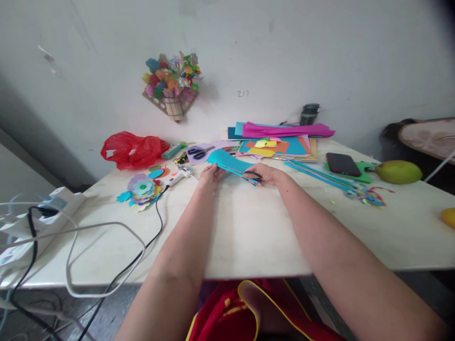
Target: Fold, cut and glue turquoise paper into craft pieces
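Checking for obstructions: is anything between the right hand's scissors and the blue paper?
Nothing visible stands between them. The scissors in the right hand are at the blue paper, with the left hand holding its left end.

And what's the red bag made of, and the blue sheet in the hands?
The red bag looks like thin, shiny plastic: it's crinkled and a bit see-through. The blue sheet seems matte, smooth paper, or maybe thin foam: it curves softly.

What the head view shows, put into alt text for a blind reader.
A person's left hand holds blue paper while the right hand holds scissors at its edge, above a pale table with paper flowers, a glue gun and a phone.
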`<state>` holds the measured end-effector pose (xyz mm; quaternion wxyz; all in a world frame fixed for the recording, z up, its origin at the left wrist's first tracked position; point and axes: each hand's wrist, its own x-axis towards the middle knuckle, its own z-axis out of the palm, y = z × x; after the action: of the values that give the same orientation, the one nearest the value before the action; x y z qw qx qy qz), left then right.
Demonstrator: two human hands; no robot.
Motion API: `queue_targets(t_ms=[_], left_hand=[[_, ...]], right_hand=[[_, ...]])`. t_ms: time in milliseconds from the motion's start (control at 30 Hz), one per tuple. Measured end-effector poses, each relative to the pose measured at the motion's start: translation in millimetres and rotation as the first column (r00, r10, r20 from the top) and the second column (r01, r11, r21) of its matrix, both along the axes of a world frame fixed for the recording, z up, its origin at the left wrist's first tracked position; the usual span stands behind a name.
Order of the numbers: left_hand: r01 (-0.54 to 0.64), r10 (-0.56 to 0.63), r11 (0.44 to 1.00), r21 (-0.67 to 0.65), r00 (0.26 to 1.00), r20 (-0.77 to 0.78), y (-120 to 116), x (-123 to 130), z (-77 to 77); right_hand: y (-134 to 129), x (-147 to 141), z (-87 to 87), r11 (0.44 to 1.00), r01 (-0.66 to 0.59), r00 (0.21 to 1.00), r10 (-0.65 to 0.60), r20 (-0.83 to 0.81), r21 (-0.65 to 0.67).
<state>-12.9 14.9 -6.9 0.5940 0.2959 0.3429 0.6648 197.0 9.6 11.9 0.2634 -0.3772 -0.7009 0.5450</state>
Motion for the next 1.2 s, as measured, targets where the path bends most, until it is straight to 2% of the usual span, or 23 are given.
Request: queue_targets(t_ms=[167, 567, 1200], left_hand=[[0.016, -0.016, 1.000, 0.012, 1.000, -0.005, -0.6, -0.3, 0.3], [0.037, -0.037, 0.999, -0.005, 0.999, -0.011, -0.4, 2.0, 0.3], [0.052, -0.052, 0.999, -0.006, 0.999, -0.013, -0.7, 1.9, -0.3]], right_hand=[[-0.6, 0.2, 1.0, 1.000, 0.005, 1.000, -0.005, 0.017, -0.012], [7.5, 3.7, -6.5, 0.993, -0.095, 0.995, 0.094, 0.022, 0.064], [3.6, 2.2, -4.0, 0.994, -0.073, 0.997, 0.073, 0.008, 0.078]])
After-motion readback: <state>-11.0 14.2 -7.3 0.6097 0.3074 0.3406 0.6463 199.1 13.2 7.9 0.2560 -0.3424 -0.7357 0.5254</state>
